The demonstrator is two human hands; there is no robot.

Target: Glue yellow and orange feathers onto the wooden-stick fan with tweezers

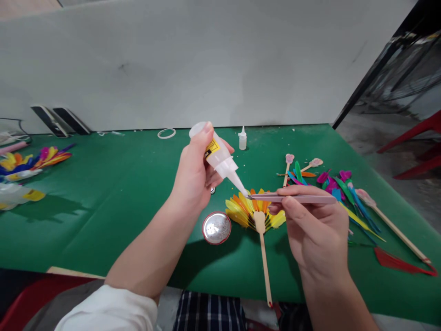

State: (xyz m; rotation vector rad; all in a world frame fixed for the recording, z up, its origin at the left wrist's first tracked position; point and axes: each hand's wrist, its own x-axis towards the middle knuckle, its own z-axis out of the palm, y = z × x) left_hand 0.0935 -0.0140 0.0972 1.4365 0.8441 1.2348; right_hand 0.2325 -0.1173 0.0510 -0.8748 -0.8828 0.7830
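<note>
My left hand (197, 168) is closed around a white glue bottle (220, 157) with a yellow label, its nozzle tilted down to the right. In my right hand (312, 225) is a pair of pinkish tweezers (303, 198), held level, their tips meeting the nozzle's end. Whether something tiny sits between the tips I cannot make out. Below them lies a fan of yellow and orange feathers (241, 211) with a wooden handle (264, 262). A round red-rimmed tin (216, 228) with a shiny inside stands just left of the fan.
Loose coloured feathers (336, 186) and wooden fan handles (396, 225) lie at the right. A small white bottle (243, 139) stands near the grey partition (155, 69). More feathers (44, 161) and a clear bottle (17, 195) are at the left of the green table (113, 216).
</note>
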